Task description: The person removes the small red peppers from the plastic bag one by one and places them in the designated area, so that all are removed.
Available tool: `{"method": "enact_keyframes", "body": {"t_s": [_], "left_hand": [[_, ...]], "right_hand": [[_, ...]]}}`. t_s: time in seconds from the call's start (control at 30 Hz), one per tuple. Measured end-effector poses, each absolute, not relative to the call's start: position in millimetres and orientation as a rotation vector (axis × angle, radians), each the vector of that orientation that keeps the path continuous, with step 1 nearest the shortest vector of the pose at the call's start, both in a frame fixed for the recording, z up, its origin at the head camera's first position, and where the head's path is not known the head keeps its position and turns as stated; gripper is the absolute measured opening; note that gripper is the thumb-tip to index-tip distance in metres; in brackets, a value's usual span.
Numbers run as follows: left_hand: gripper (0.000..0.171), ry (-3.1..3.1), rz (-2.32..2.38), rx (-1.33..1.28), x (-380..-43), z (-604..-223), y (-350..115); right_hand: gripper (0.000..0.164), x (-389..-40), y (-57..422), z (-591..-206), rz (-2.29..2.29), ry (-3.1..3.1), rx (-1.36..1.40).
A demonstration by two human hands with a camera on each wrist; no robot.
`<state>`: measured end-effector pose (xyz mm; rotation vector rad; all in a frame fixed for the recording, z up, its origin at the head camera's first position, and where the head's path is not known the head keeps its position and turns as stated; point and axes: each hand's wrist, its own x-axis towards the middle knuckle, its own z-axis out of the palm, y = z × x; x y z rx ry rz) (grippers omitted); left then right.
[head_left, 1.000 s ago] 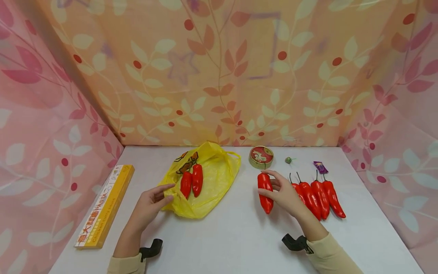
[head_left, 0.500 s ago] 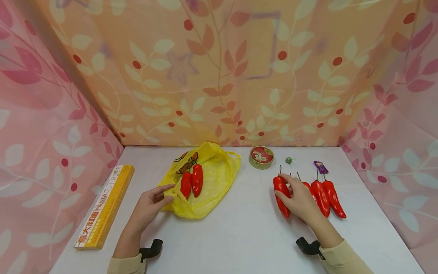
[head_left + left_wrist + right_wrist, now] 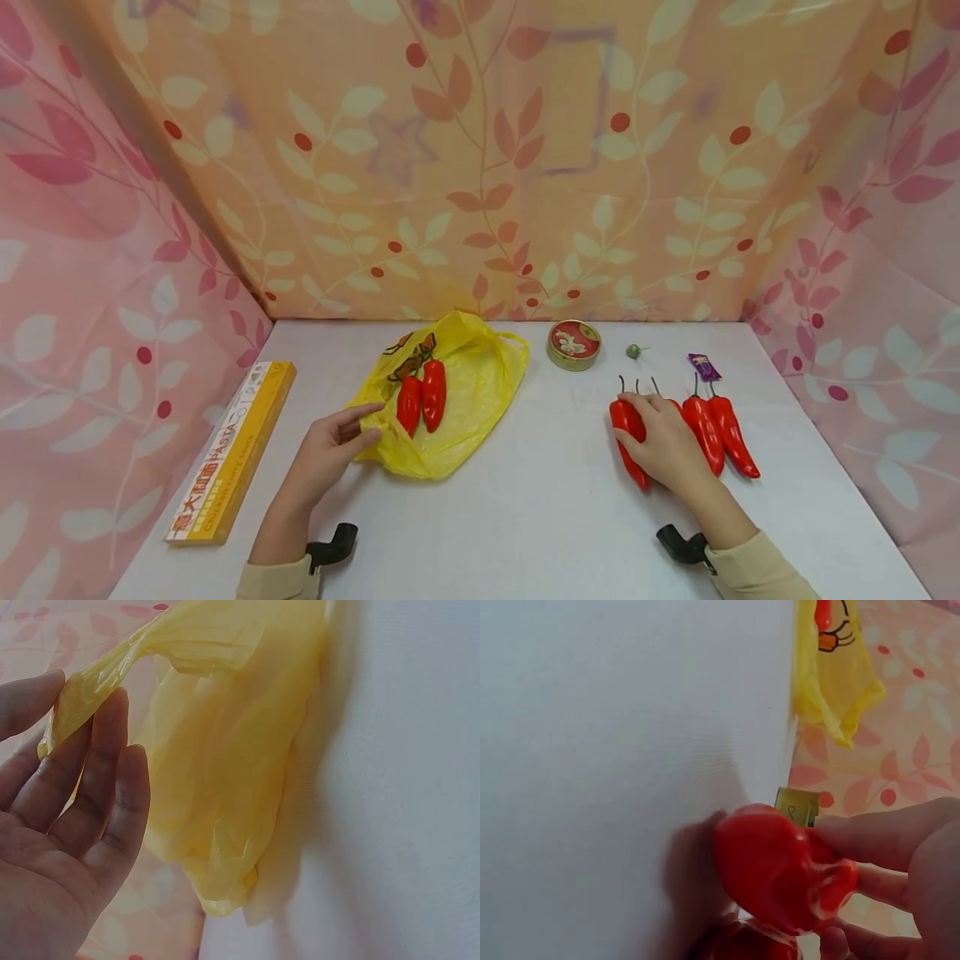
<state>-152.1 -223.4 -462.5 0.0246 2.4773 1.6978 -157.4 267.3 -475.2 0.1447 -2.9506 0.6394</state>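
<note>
My left hand (image 3: 330, 450) pinches the rim of a yellow plastic bag (image 3: 468, 425) between thumb and fingers. In the left wrist view, the bag's pulled-up edge (image 3: 86, 694) runs between the thumb and the other fingers. Two red chili peppers (image 3: 432, 396) lie inside the bag's mouth. On the right side, my right hand (image 3: 670, 442) grips another red chili pepper (image 3: 626, 429) with thumb and fingertips, stem pointing away. That pepper (image 3: 761, 862) sits close over the table in the right wrist view. More red chili peppers (image 3: 731, 433) lie in a row beside it, some partly hidden by the hand.
A yellow pasta box (image 3: 232, 454) lies at the left. Toward the back stand a round red-and-gold tin (image 3: 573, 344), a small green wrapped lollipop (image 3: 633, 351) and a purple candy packet (image 3: 703, 367). Patterned cloth walls (image 3: 480, 167) border the white table (image 3: 510, 517).
My right hand has carried its chili pepper rightward, from in front of the tin to the left end of the pepper row. The left hand has stayed at the bag's rim.
</note>
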Motion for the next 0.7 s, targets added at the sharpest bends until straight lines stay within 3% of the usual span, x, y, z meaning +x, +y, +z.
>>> {"method": "enact_keyframes", "body": {"t_s": [0.4,0.7], "left_hand": [[0.048,2.475,1.718,0.014,-152,-465,-222],[0.049,2.502,1.707,0.02,-152,-464,-224]], "right_hand": [[0.06,-159,267,-484,0.555,-2.986,0.099],[0.055,-161,263,-462,0.63,-2.931,0.149]]}}
